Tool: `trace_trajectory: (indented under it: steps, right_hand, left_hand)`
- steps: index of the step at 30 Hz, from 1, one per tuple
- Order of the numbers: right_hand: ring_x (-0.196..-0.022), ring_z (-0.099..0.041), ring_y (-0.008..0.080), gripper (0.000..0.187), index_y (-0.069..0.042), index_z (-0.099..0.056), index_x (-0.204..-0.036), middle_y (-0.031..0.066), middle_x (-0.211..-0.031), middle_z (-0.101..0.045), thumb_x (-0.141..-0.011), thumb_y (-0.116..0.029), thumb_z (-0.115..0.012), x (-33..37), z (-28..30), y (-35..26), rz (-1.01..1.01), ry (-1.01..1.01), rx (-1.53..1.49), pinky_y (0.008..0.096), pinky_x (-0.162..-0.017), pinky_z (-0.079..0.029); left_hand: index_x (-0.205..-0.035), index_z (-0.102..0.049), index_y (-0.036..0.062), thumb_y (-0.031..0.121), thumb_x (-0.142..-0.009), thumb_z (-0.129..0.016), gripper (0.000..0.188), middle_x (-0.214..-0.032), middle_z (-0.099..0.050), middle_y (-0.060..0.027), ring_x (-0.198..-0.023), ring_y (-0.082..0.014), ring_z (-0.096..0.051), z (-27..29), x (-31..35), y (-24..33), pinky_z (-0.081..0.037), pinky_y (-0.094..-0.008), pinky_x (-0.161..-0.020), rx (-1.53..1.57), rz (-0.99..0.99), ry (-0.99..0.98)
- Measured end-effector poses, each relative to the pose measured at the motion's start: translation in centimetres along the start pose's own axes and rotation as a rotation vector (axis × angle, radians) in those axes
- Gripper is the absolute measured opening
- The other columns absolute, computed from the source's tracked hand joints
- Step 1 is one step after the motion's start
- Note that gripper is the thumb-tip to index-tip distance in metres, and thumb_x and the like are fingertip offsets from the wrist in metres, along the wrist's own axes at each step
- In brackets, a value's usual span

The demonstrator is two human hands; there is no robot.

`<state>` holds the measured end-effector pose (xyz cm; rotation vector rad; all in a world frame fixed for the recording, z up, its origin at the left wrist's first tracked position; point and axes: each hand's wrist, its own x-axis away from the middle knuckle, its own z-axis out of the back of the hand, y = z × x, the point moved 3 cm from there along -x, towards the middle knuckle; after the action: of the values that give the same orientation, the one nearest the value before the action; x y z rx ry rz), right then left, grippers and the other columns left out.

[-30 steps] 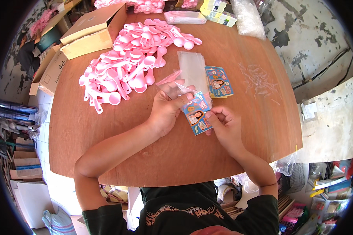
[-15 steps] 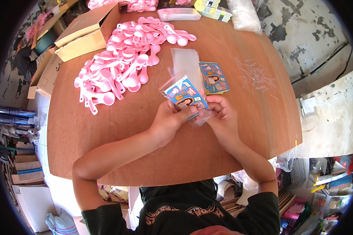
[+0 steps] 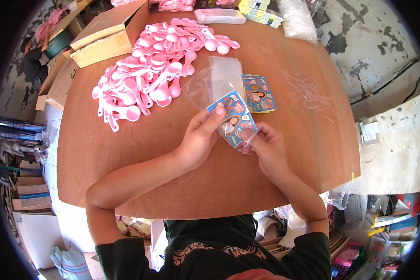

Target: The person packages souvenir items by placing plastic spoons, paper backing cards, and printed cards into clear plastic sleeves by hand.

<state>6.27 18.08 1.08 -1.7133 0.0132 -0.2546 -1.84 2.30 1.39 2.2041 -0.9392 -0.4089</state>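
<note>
Between my hands is a blue printed card [image 3: 233, 119] with a clear plastic bag around its lower end. My left hand [image 3: 204, 133] pinches the card's left edge, thumb on top. My right hand [image 3: 268, 147] grips the bag and card at the lower right corner. Just beyond lies a stack of clear plastic bags [image 3: 225, 70], with one loose bag film spread to its left. To the right of these rests a pile of similar blue cards [image 3: 260, 93]. How far the card sits inside the bag is hard to make out.
A heap of pink plastic spoons [image 3: 149, 70] covers the table's far left, beside an open cardboard box [image 3: 105, 37]. Thin clear strips [image 3: 308, 93] lie on the right. Along the back edge are a clear pack [image 3: 219, 17], yellow-white bundles [image 3: 261, 13] and a plastic roll [image 3: 297, 21].
The card has gone further down toward my right hand, and the bag now wraps its lower end. My left thumb has shifted up to the card's upper left edge.
</note>
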Motion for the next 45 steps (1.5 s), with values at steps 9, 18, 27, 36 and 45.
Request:
trace_trajectory:
  steps: [9,18,27,36,45]
  right_hand:
    - [-0.075,-0.067,0.0140,0.019,0.003,-0.064,-0.106,0.0095,-0.089,-0.069,-0.093,-0.010,-0.063,0.4,-1.3,0.4,0.000,-0.031,-0.139,0.0290,-0.068,-0.057]
    - [-0.068,-0.065,0.0117,0.017,0.000,-0.066,-0.105,0.0076,-0.083,-0.069,-0.092,-0.011,-0.066,0.6,-2.4,0.3,0.023,0.015,-0.186,0.0271,-0.063,-0.057]
    - [-0.065,-0.062,0.0136,0.017,-0.002,-0.067,-0.098,0.0057,-0.083,-0.066,-0.089,-0.016,-0.071,1.3,-1.9,0.1,0.110,0.061,0.281,0.0281,-0.055,-0.050]
    - [-0.086,-0.061,0.0258,0.025,-0.010,-0.071,-0.091,0.0047,-0.100,-0.062,-0.067,-0.003,-0.074,4.3,-4.1,-4.0,1.337,0.098,1.182,0.0353,-0.069,-0.052]
    - [-0.084,-0.067,0.0131,0.016,0.001,-0.067,-0.104,0.0085,-0.093,-0.071,-0.093,-0.010,-0.065,-13.2,-4.1,-11.3,0.686,0.006,1.008,0.0281,-0.076,-0.052]
  left_hand:
    - [-0.138,-0.044,0.0057,0.039,-0.103,-0.045,0.048,-0.134,-0.056,-0.0101,-0.118,-0.0231,-0.059,0.5,0.4,-1.7,-0.052,-0.0410,-0.094,-0.041,0.104,-0.054]
    - [-0.138,-0.045,0.0035,0.030,-0.103,-0.047,0.044,-0.132,-0.057,-0.0076,-0.118,-0.0206,-0.058,-0.1,-0.2,-1.1,-0.051,-0.0411,-0.093,0.050,0.089,-0.074]
    - [-0.139,-0.042,0.0027,0.021,-0.100,-0.049,0.044,-0.138,-0.053,-0.0122,-0.124,-0.0261,-0.055,-0.8,0.1,-1.4,-0.047,-0.0436,-0.103,0.106,0.114,-0.084]
    - [-0.140,-0.038,0.0031,0.015,-0.095,-0.043,0.047,-0.134,-0.053,-0.0219,-0.122,-0.0336,-0.056,2.2,-2.0,2.3,-0.042,-0.0498,-0.109,0.334,0.145,0.075]
    - [-0.119,-0.052,0.0040,0.042,-0.101,-0.045,0.042,-0.108,-0.064,-0.0163,-0.102,-0.0303,-0.066,5.2,-2.9,3.2,-0.054,-0.0489,-0.096,0.272,0.132,0.185]
